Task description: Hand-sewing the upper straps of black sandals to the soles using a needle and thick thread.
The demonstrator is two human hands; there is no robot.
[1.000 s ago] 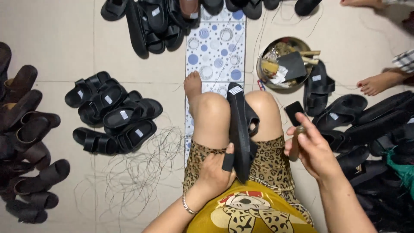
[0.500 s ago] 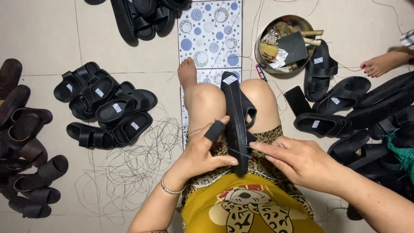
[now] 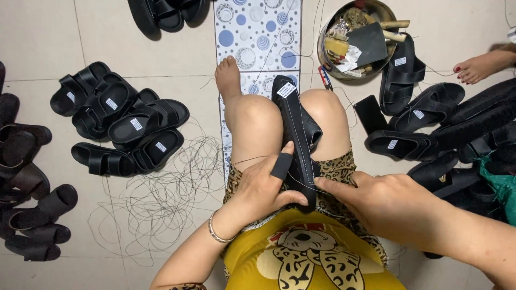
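A black strapped sandal [image 3: 296,123] stands on edge between my knees, its white sticker at the far end. My left hand [image 3: 263,185] grips the near end of the sandal, the index finger wearing a black finger guard and pressed on the sole's edge. My right hand [image 3: 376,201] pinches at the sandal's near right side, fingertips touching the stitched edge. A thin dark thread runs left from the sandal across my left thigh.
Several black sandals [image 3: 121,126] lie piled on the floor at left, darker ones [image 3: 27,177] at the far left, more [image 3: 430,123] at right. A round metal tin of tools [image 3: 357,37] stands ahead. Loose thread [image 3: 161,198] is tangled on the tiles. Another person's foot [image 3: 481,64] shows upper right.
My right hand came in from the right and now pinches the sandal's near edge. My left hand shifted its grip up the sole. The view has tilted slightly.
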